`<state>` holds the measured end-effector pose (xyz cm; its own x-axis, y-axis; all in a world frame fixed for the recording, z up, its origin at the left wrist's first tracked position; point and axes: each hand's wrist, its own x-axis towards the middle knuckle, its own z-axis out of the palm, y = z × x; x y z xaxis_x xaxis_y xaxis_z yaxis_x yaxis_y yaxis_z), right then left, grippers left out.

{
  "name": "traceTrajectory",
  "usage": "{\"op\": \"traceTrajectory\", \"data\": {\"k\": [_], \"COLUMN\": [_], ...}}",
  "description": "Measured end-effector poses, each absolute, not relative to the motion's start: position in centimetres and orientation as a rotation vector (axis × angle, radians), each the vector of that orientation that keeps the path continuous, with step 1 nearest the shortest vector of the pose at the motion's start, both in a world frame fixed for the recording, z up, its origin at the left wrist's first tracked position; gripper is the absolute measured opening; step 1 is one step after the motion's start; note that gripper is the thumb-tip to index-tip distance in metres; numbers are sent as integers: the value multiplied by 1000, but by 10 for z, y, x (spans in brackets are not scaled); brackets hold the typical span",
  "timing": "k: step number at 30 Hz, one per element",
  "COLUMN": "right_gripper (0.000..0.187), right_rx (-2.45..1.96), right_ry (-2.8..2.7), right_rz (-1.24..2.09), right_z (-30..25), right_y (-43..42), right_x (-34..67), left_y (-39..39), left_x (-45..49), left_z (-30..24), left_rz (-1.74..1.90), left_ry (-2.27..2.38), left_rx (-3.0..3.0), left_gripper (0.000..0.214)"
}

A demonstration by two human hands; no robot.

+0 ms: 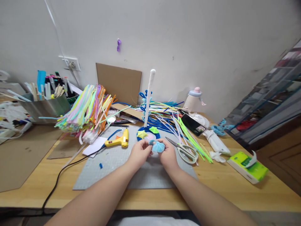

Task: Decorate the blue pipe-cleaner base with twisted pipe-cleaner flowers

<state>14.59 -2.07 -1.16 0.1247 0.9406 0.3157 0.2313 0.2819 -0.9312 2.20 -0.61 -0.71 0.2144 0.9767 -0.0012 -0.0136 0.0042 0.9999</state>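
Note:
Between my two hands is a light-blue fuzzy shell-shaped piece (158,147), apparently made of pipe cleaner. My left hand (141,151) pinches it from the left, and my right hand (168,154) grips its right side. Just behind my fingers stands a round dark-blue base (139,135) bearing a yellow star (142,134), a green star (154,129) and a pinkish middle. A white fuzzy post (149,97) rises upright there, with blue loops (143,95) beside it. Scissors (188,153) lie close to my right hand. A yellow glue gun (118,140) rests left of my left hand.
A grey cutting mat (101,179) lies under my hands. Bundled pipe cleaners (84,110) are at the left, loose ones (164,121) behind. A phone (194,124) and a tissue pack (248,166) lie right. The glue gun's black cord (61,171) crosses the table's left side.

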Motion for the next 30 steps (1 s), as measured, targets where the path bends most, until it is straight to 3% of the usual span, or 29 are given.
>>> {"op": "traceTrajectory", "data": {"k": [5, 8, 10, 15, 22, 26, 30], "right_gripper": [31, 20, 9, 21, 25, 24, 13], "right_rx": [-1168, -1169, -1198, -1220, -1248, -1272, -1373], "right_ry": [-1540, -1639, -1579, -1247, -1311, -1338, -1589], "right_rz": [610, 574, 677, 1094, 1230, 1171, 806], "right_z": [-12, -10, -10, -13, -19, -23, -17], "right_y": [-20, -23, -23, -17, -14, -14, -17], "right_x": [151, 153, 153, 149, 150, 150, 153], "left_y": [-1, -2, -3, -3, -2, -2, -2], "left_x": [16, 13, 13, 15, 16, 16, 14], "left_z": [-10, -11, -11, -15, -16, -17, -17], "left_rz": [1053, 1056, 1058, 1039, 1114, 1022, 1000], "left_ry": [1266, 1330, 1331, 1308, 1264, 1205, 1225], "left_rx": [1337, 1543, 1570, 1520, 1516, 1456, 1559], "left_gripper": [9, 14, 14, 16, 12, 11, 5]}}
